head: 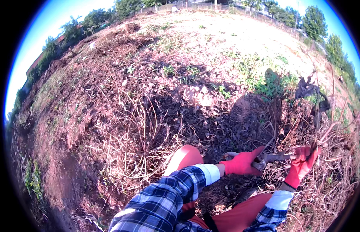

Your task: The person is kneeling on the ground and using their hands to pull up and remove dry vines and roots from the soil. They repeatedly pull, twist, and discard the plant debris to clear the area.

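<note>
Both my hands wear red gloves below plaid sleeves with pale cuffs. At the lower right, my left hand (244,162) is closed around a thick woody root or branch (274,157), whose pale, curved end shows to the left of the glove. My right hand (304,162) is bent at the other side of this piece, its fingers curled by thin stems (325,140) that branch up to the right. Whether the right fingers grip the thick piece, the stems or both is hard to tell. Dry stalks surround both hands.
My knee (185,159) rises left of the hands. Dry stalks (142,139) stand beyond it. A dark, torn scrap (307,88) hangs among stems at the right. Clods (198,95) and green weeds (267,82) lie ahead; a wire fence (264,18) runs behind the field.
</note>
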A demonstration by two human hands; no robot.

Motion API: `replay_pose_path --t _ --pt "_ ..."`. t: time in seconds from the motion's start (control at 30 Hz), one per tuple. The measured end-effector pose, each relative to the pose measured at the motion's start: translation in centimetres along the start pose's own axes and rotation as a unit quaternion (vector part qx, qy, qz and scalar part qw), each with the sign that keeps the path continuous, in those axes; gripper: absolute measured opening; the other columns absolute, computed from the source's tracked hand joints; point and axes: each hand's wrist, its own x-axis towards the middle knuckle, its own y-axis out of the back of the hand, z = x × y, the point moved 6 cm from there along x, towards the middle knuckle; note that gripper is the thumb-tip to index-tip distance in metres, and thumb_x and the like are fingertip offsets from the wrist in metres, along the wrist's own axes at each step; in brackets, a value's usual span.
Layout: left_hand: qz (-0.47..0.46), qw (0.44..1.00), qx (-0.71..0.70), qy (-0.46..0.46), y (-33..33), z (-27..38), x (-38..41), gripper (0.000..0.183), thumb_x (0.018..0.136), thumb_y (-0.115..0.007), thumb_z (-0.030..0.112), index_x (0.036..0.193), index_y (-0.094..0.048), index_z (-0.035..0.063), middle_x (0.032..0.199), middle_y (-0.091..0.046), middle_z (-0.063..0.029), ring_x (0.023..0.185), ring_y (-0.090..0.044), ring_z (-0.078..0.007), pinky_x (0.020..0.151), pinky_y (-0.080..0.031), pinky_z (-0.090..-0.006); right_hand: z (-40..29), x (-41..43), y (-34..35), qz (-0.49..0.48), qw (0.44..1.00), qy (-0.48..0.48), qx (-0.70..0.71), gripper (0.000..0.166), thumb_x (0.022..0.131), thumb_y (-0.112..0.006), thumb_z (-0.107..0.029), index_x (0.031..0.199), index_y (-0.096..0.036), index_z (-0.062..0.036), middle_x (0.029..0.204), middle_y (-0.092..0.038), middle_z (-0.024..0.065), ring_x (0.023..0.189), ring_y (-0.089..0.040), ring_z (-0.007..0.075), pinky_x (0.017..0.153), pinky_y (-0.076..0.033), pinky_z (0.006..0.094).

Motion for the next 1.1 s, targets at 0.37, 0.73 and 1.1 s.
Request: replay_pose_path --t 0.37,0.73,1.1 --pt "0.235 0.843 0.4 -0.271 18.5 15.5 -0.7 0.054 0.061 -0.07 0.029 0.105 -0.049 0.007 0.072 -0.059 -0.01 0.065 -0.06 -0.0307 0.058 -0.048 -0.0415 -0.2 -1.2 2.9 0.051 0.994 -0.069 -0.067 0.051 0.088 -0.048 -0.039 0.119 -0.047 0.0013 0.117 -0.055 0.0121 0.108 -0.052 0.0234 0.09 -0.042 0.0392" --pt "0.437 0.608 0.662 0.033 38.1 14.3 -19.9 0.066 0.068 -0.069 0.038 0.125 -0.043 0.0171 0.116 -0.054 -0.007 0.093 -0.059 -0.0272 0.079 -0.044 -0.039 1.8 -1.1 3.1 -0.116 0.981 -0.154 -0.025 0.044 0.09 -0.044 -0.031 0.126 -0.043 -0.0062 0.127 -0.048 0.0079 0.116 -0.045 0.0204 0.098 -0.033 0.0381" --pt "0.505 0.598 0.283 0.554 19.9 -26.4 -43.2 0.082 0.078 -0.063 0.034 0.131 -0.013 -0.0037 0.097 -0.061 -0.0184 0.084 -0.06 -0.0358 0.074 -0.046 -0.0409 4.0 -2.2 5.4 0.234 0.923 -0.139 -0.271 0.059 0.092 -0.037 -0.042 0.133 -0.029 -0.0008 0.135 -0.038 0.0112 0.12 -0.04 0.0236 0.099 -0.029 0.0375"
